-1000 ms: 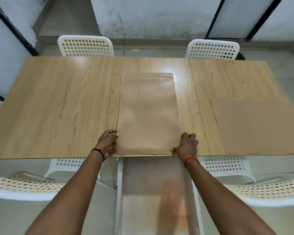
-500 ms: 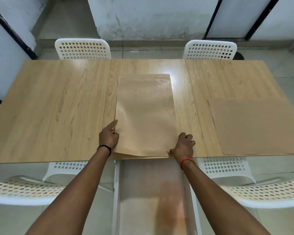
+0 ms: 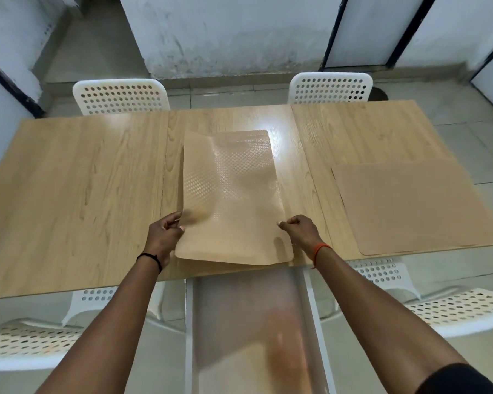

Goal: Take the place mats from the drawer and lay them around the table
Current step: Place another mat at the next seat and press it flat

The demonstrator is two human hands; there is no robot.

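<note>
Both hands, left (image 3: 165, 234) and right (image 3: 299, 230), pinch the top place mat (image 3: 228, 194) by its side edges, near end lifted off the stack (image 3: 199, 267) at the tabletop (image 3: 77, 200) edge, and that floppy sheet might well drag a lower mat into the open drawer (image 3: 251, 331)

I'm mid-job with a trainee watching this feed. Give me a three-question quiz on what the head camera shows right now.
1. True or false: the top mat lies fully flat on the stack.
2. Which hand pinches the mat's right edge? A) left hand B) right hand
3. Fill in: one mat already laid sits toward the ____ end of the table.

Key: 1. False, its near end is lifted off the mats beneath, held by both hands. 2. B. 3. Right. The open drawer sits below the table's near edge.
</note>
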